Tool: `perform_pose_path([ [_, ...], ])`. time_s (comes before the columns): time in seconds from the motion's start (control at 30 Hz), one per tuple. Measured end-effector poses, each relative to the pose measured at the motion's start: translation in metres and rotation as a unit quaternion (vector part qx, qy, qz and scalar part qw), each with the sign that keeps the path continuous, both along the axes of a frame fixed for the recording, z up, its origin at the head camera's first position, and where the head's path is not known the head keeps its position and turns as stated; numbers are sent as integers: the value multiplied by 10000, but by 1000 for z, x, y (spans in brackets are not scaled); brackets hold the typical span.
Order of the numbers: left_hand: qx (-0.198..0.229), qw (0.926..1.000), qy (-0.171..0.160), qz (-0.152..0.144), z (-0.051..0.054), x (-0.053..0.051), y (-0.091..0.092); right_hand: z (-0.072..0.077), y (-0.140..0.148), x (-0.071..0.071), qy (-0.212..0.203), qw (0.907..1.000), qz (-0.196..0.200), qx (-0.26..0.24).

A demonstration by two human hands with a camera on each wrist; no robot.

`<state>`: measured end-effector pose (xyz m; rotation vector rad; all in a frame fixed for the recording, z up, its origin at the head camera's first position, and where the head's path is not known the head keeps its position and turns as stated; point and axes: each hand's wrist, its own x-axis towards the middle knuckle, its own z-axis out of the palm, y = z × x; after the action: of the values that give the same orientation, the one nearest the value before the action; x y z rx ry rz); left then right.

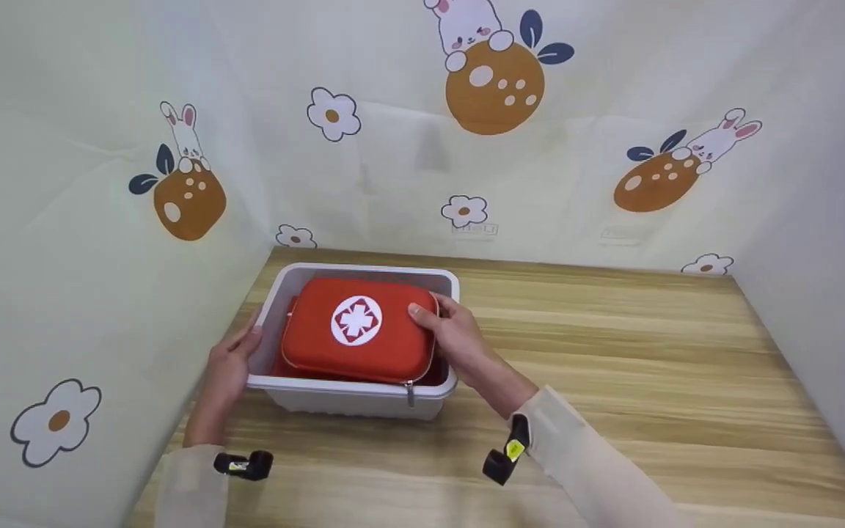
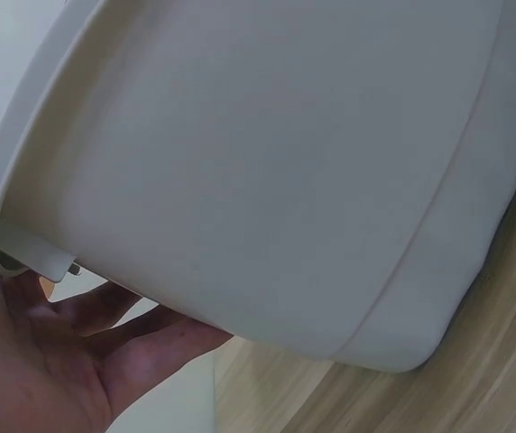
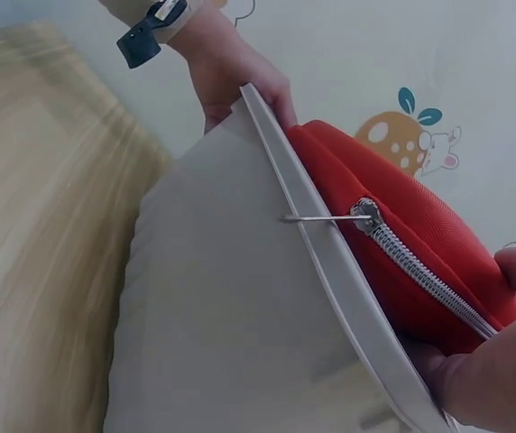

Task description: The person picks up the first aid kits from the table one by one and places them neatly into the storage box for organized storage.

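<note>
A red zippered first-aid case [image 1: 320, 312] with a white cross emblem lies in the mouth of a white plastic bin [image 1: 356, 405], its near edge up at the rim. My right hand [image 1: 459, 334] grips the case's right end, thumb on top and fingers underneath, as the right wrist view also shows. The zipper pull [image 3: 308, 218] hangs over the bin's near rim. At the bin's left side, my left hand [image 1: 230, 363] holds the rim, thumb near the top and fingers against the outer wall. Something red [image 1: 296, 372] shows beneath the case, mostly hidden.
The bin stands on a wood-grain table [image 1: 613, 381], close to the left wall. Pale cloth walls [image 1: 386, 169] printed with rabbits, oranges and flowers enclose the table at the back and both sides. Each sleeve carries a small black wrist camera [image 1: 245, 464].
</note>
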<state>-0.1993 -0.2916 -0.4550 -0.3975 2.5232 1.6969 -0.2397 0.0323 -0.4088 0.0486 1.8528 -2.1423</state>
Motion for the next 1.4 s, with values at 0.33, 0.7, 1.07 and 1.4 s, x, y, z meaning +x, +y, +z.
perform_pose_path([
  [0.33,-13,9999,-61,102,0,1,0,-3,-11,-3,4,9991,157,406],
  [0.7,33,9999,74,84,0,1,1,-8,-10,-5,150,9984,130,531],
  [1.07,-13,9999,58,122,0,0,0,-11,-8,0,335,9991,109,253],
  [1.4,93,9999,-26,-28,6,-2,-2,-10,1,9,468,9987,-63,-166],
])
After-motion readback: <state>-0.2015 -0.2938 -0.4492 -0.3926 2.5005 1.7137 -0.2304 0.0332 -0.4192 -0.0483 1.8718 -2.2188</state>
